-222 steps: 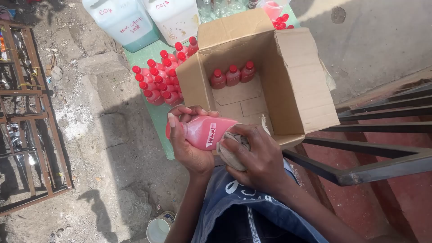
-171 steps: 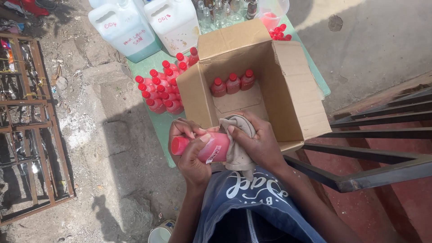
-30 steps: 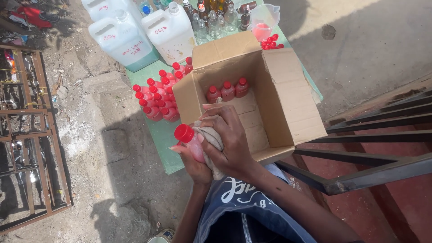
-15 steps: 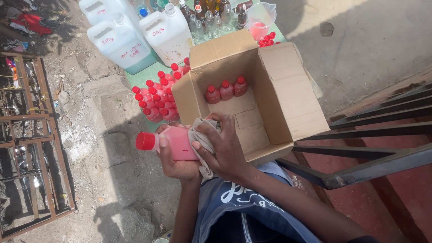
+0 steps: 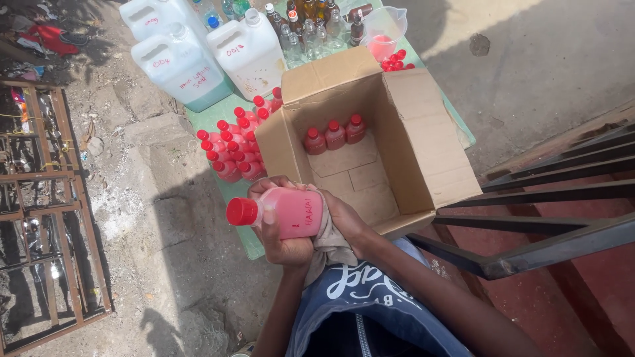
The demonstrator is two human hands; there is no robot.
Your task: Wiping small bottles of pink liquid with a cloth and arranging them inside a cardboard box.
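Now left hand grips pink-filled bottle; cardboard box holds three

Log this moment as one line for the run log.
left hand: holds pink bottle, red cap pointing left | right hand: presses cloth against bottle | cardboard box: open, three bottles inside

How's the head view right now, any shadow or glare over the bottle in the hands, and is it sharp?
Head view: hard sunlight. The pink bottle is lit and sharp, with the left hand under it and the right hand holding a cloth to it. The cardboard box shades its own interior; no glare hides anything.
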